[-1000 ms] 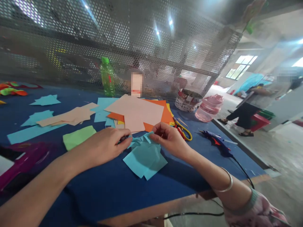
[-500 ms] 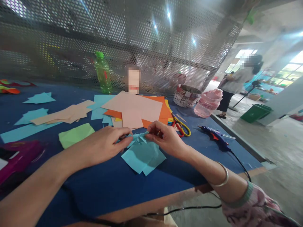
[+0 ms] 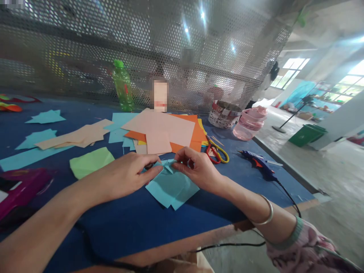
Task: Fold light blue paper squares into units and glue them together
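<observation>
My left hand (image 3: 129, 174) and my right hand (image 3: 197, 168) meet over a light-blue paper piece (image 3: 170, 185) lying on the blue table (image 3: 136, 223). Both hands pinch the folded, crumpled top edge of that paper between thumb and fingers. A small dark object shows under my left fingertips; I cannot make out what it is. The flat lower part of the paper rests on the table. A silver bangle (image 3: 263, 214) circles my right wrist.
Beige and orange sheets (image 3: 165, 131), blue scraps (image 3: 45, 117) and a green sheet (image 3: 89, 161) lie beyond my hands. Scissors (image 3: 217, 151) and a blue glue gun (image 3: 260, 163) are on the right, near the edge. A green bottle (image 3: 122, 85), basket (image 3: 223, 115), pink container (image 3: 248, 123) and mesh screen (image 3: 142, 45) stand behind.
My hands have stayed on the blue paper, drawing slightly closer and pressing its folded top edge lower. A person walking at the right has gone from view.
</observation>
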`<state>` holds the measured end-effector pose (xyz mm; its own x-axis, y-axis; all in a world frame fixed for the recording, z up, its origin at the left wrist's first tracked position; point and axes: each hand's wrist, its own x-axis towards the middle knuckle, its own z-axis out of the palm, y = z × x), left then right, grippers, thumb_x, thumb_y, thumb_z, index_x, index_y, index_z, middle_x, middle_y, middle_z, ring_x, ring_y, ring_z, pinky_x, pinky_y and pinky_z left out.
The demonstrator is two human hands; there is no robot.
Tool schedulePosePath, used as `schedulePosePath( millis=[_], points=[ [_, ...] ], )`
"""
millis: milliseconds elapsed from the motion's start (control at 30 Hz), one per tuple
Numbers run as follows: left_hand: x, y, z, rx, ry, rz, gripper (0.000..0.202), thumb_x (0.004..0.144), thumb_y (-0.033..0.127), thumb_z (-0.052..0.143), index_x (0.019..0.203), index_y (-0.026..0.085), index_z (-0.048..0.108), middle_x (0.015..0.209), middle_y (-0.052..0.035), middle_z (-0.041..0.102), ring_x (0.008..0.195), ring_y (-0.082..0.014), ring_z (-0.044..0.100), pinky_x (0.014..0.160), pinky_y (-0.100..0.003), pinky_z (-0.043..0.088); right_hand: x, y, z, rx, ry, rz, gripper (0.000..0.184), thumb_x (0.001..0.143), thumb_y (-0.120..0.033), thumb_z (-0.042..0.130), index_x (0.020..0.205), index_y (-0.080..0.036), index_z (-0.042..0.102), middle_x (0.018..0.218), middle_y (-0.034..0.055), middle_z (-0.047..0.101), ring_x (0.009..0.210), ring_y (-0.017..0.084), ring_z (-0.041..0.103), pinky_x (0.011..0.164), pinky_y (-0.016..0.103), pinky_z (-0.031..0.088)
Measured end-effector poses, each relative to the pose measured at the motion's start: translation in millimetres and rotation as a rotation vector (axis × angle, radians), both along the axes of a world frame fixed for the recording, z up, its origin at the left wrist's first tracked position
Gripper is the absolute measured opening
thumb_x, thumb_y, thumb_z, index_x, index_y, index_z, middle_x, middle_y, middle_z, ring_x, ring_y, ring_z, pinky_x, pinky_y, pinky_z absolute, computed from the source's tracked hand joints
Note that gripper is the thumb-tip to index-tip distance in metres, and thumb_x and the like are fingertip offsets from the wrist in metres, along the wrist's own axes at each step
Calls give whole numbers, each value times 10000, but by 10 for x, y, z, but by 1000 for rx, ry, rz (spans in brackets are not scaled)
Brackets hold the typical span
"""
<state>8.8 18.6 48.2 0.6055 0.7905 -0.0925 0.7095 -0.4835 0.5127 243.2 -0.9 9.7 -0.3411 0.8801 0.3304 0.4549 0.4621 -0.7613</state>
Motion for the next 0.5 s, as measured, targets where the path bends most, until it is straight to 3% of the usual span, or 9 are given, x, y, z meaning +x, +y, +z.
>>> schedulePosePath(
  millis=[333,500],
  points=[
    [7,4,-5,24,21,34,608,919,745,424,987,221,725,792,-58,728,661,-229,613,606,-305,426,9,13,-25,45,-7,7,90,942,-245,697,919,-204,620,814,-28,680,679,98,549,660,236,421],
    [12,11,-2,33,18,25,513,913,667,457,953,230,722,802,-49,742,681,-232,626,628,-308,415,11,18,-33,59,-21,3,98,940,-231,713,920,-206,620,809,-33,673,665,96,540,655,234,420]
  ],
)
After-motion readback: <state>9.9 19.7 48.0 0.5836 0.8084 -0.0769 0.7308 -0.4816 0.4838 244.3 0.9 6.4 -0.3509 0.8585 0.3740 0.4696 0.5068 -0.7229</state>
